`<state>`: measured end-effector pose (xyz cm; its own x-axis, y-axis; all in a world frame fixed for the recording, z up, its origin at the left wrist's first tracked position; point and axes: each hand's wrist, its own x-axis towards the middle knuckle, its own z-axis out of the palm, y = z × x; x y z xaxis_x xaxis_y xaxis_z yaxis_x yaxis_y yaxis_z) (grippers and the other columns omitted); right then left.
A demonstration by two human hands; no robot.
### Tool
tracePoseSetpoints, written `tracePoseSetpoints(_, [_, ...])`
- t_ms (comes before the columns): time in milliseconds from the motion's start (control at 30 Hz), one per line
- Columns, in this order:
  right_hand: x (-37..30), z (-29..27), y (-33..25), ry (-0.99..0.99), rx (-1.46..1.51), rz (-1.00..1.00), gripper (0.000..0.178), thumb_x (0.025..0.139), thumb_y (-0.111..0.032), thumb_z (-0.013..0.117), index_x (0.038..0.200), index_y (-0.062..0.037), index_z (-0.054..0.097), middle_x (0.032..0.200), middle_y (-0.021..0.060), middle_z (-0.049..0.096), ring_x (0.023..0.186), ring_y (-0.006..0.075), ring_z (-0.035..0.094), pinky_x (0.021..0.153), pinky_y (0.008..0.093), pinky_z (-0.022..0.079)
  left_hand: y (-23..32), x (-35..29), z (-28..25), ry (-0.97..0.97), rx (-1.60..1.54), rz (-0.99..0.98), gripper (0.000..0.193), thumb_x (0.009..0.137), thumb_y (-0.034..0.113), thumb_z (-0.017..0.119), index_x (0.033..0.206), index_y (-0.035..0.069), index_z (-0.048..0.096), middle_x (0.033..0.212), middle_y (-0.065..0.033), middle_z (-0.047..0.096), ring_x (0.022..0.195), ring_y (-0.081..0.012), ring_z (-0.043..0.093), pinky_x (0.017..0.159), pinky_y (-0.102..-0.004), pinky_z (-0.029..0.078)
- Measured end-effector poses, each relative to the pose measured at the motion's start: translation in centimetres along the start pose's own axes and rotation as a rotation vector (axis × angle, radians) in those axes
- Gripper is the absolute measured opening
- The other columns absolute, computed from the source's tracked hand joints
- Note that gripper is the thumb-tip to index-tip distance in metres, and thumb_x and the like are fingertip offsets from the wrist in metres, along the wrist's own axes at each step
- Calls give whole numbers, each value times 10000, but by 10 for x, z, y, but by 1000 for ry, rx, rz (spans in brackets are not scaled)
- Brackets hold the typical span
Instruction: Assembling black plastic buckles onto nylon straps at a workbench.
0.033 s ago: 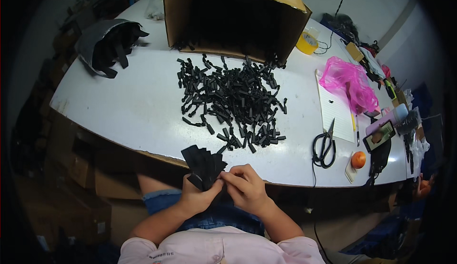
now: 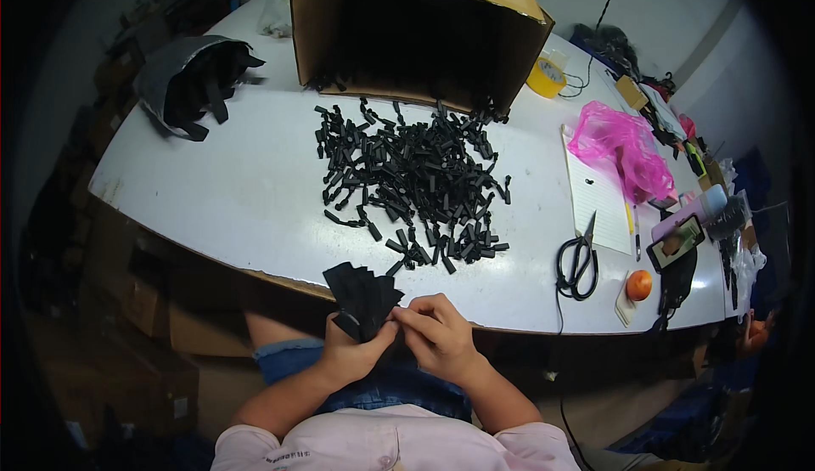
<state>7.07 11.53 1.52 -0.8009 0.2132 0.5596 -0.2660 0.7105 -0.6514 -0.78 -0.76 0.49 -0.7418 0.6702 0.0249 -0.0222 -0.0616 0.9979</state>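
My left hand (image 2: 355, 357) is closed around a fanned bundle of flat black strips (image 2: 367, 297), just off the table's front edge and above my lap. The strips look like fabric or webbing, and their upper ends spread out. My right hand (image 2: 440, 335) is pinched, its fingertips meeting my left thumb at the bundle's right side; whatever lies between them is too small to make out. Beyond my hands, a wide pile of small black parts (image 2: 416, 165), oblong with short cord-like ends, is spread over the white table (image 2: 212, 191).
An open cardboard box (image 2: 535, 55) lies behind the pile. At left sits a grey bag (image 2: 165, 72) with black straps. Toward the right are scissors (image 2: 577, 267), a lined notepad (image 2: 601, 203), a pink plastic bag (image 2: 624, 148), yellow tape (image 2: 545, 78), an orange fruit (image 2: 638, 285) and a phone (image 2: 677, 243).
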Motion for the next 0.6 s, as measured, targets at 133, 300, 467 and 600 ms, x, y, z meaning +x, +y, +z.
tracePoseSetpoints(133, [3, -3, -3, 14, 195, 115, 273, 659, 63, 590, 924, 10, 558, 788, 92, 510, 657, 170, 522, 548, 230, 421, 3, 0, 1, -3, -180, -3, 184, 725, -2, 585, 907, 17, 566, 813, -26, 550, 761, -85, 517, 678, -210, 422])
tracePoseSetpoints(300, [-4, 13, -15, 197, 453, 380, 177, 710, 69, 563, 880, 18, 557, 804, 66, 511, 671, 99, 495, 596, 190, 404, 2, -4, 1, 42, -307, -57, 196, 758, 32, 571, 951, 20, 544, 872, -34, 540, 800, -94, 509, 715, -213, 412])
tracePoseSetpoints(467, [-12, 14, -12, 217, 554, 457, 76, 737, 47, 557, 808, 24, 541, 778, 57, 512, 662, 86, 481, 577, 177, 384, 5, -6, -2, -69, -76, 51, 216, 774, 62, 562, 983, 24, 521, 891, -35, 535, 816, -95, 506, 741, -221, 404])
tracePoseSetpoints(600, [-12, 6, -3, 109, 854, 575, 43, 766, -31, 560, 798, -9, 541, 700, 8, 497, 579, 52, 450, 524, 165, 352, 15, -5, 6, 9, -203, -91, 166, 736, 68, 595, 887, 35, 535, 787, -17, 531, 680, -77, 489, 625, -194, 401])
